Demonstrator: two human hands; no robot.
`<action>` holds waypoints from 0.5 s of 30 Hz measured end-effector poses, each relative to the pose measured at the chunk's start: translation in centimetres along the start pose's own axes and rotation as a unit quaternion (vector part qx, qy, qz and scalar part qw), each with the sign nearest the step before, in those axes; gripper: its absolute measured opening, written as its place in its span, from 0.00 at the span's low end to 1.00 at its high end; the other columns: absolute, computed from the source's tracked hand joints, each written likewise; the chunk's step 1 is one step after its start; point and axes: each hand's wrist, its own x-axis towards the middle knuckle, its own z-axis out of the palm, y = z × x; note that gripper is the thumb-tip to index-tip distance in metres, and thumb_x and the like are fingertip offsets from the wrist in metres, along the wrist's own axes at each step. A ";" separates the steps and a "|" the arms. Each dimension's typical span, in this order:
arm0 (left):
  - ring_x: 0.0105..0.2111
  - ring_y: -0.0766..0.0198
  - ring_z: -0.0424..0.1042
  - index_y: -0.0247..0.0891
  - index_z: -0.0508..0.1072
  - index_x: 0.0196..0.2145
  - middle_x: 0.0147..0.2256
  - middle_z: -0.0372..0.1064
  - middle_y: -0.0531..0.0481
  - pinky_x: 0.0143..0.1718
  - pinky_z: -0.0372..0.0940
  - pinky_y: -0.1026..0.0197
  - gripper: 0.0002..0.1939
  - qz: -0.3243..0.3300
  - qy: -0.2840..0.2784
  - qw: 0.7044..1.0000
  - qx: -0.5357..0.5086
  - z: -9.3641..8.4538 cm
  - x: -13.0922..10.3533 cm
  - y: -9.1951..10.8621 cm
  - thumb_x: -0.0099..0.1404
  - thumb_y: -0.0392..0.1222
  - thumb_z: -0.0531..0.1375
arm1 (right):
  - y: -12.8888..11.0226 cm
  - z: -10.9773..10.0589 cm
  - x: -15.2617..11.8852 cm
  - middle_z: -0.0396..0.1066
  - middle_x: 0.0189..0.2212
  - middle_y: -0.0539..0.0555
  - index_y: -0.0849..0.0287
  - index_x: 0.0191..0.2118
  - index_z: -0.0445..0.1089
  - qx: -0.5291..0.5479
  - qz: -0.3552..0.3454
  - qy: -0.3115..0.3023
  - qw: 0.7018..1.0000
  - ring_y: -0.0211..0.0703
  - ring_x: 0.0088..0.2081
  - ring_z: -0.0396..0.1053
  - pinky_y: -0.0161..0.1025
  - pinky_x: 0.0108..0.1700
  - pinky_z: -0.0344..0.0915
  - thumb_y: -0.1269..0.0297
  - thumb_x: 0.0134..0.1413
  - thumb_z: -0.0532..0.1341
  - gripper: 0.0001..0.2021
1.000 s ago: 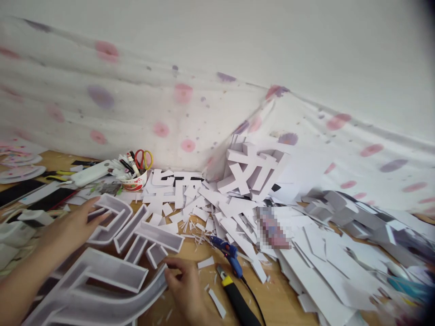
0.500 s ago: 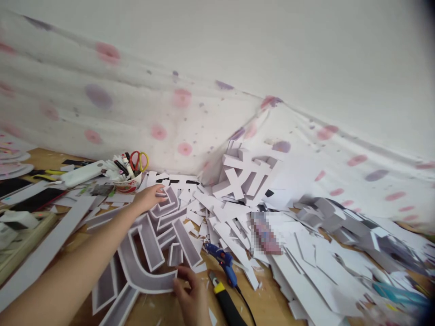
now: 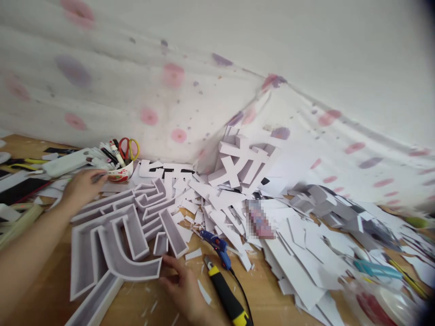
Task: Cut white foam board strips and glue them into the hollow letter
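A white hollow channel letter, made of thin upright walls with grey-shaded insides, lies on the wooden table in front of me. My right hand has its thumb and forefinger on the end of the letter's curved stroke. My left hand is past the letter's far left corner, beside a patterned cup. Its fingers are slightly blurred and look apart, with a greyish patch showing between them. A blue glue gun and a black and yellow utility knife lie right of my right hand.
The cup holds pens and scissors. White offcuts cover the middle and right of the table. More white letters are piled by the draped sheet. A teal tool lies far right; a white box is at left.
My left hand has moved left from the letter's far part to beside the cup. The right hand stays at the curved end. The view has shifted, with the letter now slightly further left.
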 end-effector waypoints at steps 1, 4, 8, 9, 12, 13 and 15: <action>0.52 0.49 0.63 0.29 0.67 0.50 0.53 0.65 0.39 0.52 0.57 0.52 0.26 -0.030 -0.001 0.999 0.028 -0.5 0.2 -1.2 0.60 0.50 0.50 | -0.1 0.0 -0.1 0.72 0.47 0.54 0.54 0.50 0.69 -0.010 0.003 -0.003 1.000 0.47 0.42 0.72 0.41 0.39 0.70 0.66 0.45 0.62 0.22; 0.51 0.42 0.64 0.22 0.63 0.53 0.52 0.64 0.30 0.48 0.60 0.48 0.33 -0.091 -0.037 0.991 0.092 -0.7 0.5 -4.0 0.56 0.52 0.54 | -0.4 0.2 -0.4 0.72 0.45 0.56 0.56 0.52 0.66 -0.080 -0.004 -0.004 0.997 0.45 0.36 0.73 0.41 0.39 0.70 0.71 0.44 0.60 0.25; 0.47 0.45 0.68 0.24 0.64 0.52 0.49 0.68 0.31 0.42 0.64 0.54 0.37 -0.107 -0.097 0.980 0.135 0.6 0.5 -5.5 0.53 0.57 0.55 | -0.9 0.6 -0.8 0.71 0.47 0.58 0.54 0.56 0.63 -0.226 -0.039 0.007 0.973 0.53 0.45 0.71 0.47 0.46 0.66 0.71 0.45 0.61 0.28; 0.47 0.44 0.68 0.24 0.63 0.52 0.50 0.67 0.31 0.42 0.64 0.53 0.39 -0.113 -0.102 0.978 0.144 0.9 0.5 -5.6 0.52 0.59 0.55 | -1.1 0.7 -0.8 0.70 0.48 0.58 0.53 0.56 0.62 -0.247 -0.039 0.006 0.968 0.54 0.47 0.69 0.48 0.48 0.65 0.70 0.45 0.62 0.29; 0.51 0.39 0.64 0.23 0.58 0.56 0.55 0.61 0.28 0.42 0.64 0.49 0.45 -0.138 -0.097 0.971 0.167 1.4 0.7 -5.7 0.50 0.63 0.54 | -1.7 0.9 -0.6 0.70 0.48 0.60 0.54 0.56 0.62 -0.272 -0.030 0.001 0.962 0.56 0.48 0.69 0.49 0.48 0.65 0.67 0.47 0.63 0.27; 0.52 0.38 0.63 0.23 0.58 0.56 0.55 0.60 0.27 0.42 0.64 0.48 0.47 -0.148 -0.091 0.970 0.170 1.4 0.9 -5.8 0.49 0.63 0.55 | -1.9 1.1 -0.4 0.71 0.47 0.60 0.55 0.55 0.63 -0.278 -0.027 -0.002 0.960 0.56 0.47 0.69 0.49 0.47 0.65 0.67 0.47 0.64 0.26; 0.51 0.35 0.62 0.19 0.58 0.54 0.53 0.62 0.24 0.41 0.63 0.44 0.50 -0.130 -0.069 0.977 0.152 1.5 1.4 -6.1 0.45 0.64 0.57 | -2.3 1.3 -0.1 0.72 0.44 0.60 0.56 0.53 0.65 -0.292 -0.018 -0.008 0.956 0.57 0.46 0.70 0.49 0.46 0.66 0.67 0.47 0.64 0.25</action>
